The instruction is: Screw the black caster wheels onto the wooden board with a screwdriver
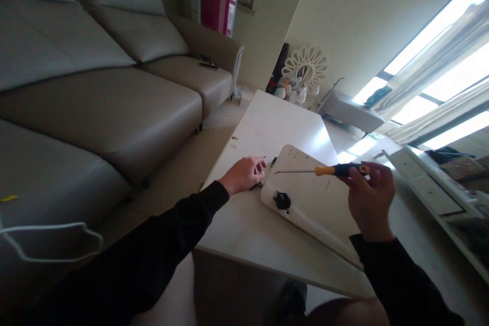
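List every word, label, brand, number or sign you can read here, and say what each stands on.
No readable text anywhere.
Yellow-and-dark-handled metal screwdriver in the right hand: any marking is too small and blurred to read.
Pale, flat, round-cornered board: no legible lettering.

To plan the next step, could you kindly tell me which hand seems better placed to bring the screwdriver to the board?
Probably the right hand: it holds the screwdriver, which points across the board. The left hand, beside the board, isn't on the screwdriver.
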{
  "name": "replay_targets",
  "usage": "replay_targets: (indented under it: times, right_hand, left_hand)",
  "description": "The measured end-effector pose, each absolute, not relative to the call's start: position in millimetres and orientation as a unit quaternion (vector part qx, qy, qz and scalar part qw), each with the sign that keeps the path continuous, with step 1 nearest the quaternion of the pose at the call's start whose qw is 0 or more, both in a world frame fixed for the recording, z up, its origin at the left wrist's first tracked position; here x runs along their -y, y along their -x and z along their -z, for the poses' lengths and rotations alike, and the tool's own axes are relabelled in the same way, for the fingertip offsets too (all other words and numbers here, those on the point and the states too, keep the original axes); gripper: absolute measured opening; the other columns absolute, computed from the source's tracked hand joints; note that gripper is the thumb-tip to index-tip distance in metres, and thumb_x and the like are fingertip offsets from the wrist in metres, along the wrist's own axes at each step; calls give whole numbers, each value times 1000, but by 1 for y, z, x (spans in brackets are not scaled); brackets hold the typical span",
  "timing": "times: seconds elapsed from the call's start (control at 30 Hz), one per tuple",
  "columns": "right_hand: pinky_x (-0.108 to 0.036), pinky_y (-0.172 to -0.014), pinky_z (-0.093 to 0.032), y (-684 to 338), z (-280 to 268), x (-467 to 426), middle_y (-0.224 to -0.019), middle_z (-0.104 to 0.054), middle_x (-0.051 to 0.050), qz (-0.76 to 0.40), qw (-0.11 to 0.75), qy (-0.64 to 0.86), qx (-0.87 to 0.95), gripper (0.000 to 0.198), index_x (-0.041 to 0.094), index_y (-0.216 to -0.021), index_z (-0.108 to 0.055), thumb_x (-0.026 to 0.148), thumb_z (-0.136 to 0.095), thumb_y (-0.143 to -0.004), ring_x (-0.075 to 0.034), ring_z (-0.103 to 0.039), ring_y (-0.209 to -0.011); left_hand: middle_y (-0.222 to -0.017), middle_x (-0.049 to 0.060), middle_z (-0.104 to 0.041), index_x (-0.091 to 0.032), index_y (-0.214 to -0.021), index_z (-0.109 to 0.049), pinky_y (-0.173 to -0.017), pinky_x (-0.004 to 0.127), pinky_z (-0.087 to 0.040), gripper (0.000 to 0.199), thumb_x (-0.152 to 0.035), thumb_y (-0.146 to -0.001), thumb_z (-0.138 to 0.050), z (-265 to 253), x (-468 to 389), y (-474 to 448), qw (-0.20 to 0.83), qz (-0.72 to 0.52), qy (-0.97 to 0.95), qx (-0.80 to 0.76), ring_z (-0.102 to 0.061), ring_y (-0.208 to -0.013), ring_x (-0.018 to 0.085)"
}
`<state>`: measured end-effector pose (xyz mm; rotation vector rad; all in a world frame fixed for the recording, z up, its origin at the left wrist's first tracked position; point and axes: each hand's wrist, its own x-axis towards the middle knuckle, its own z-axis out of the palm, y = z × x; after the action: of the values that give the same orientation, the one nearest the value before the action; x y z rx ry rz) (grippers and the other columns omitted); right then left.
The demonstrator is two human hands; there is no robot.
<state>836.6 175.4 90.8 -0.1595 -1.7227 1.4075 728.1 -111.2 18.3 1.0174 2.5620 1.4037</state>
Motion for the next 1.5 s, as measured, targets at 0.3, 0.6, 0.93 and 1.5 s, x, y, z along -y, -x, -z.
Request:
replay_targets:
  times: [0.3,0.6,0.93,1.5]
  right_hand:
    - [-31,-67,-69,-872,-51,-201,-87,-66,4,-718,381,149,564,39,24,-90,-69,30,-94,-61,-14,-72,-80]
    - [-33,-71,-72,-886,-69,-199,-88,-66,4,-741,362,174,539,37,25,-88,-71,28,-96,-61,-14,-73,-82]
    - [-31,-69,-71,-893,-75,-189,-87,-66,4,-745,352,189,534,41,25,-88,-72,29,-98,-56,-13,-71,-79]
    - [-30,-72,-71,-895,-70,-181,-89,-68,3,-746,350,140,548,32,24,-90,-69,24,-92,-67,-13,-73,-81]
  left_hand:
    - [-90,3,-68,-17,-106,-67,-75,32,-52,18,-20,-88,-67,-17,87,-775,31,-514,-295,-805,-64,-79,17]
    - [-104,4,-69,-20,-127,-60,-83,35,-52,45,-34,-88,-74,-11,76,-791,65,-570,-255,-778,-63,-87,18]
    - [-95,4,-69,-19,-112,-68,-78,31,-51,28,-41,-95,-68,-16,78,-793,89,-601,-231,-760,-62,-83,16]
    - [-85,3,-66,-18,-93,-68,-73,32,-47,26,-43,-95,-65,-14,77,-795,82,-591,-219,-772,-59,-77,17]
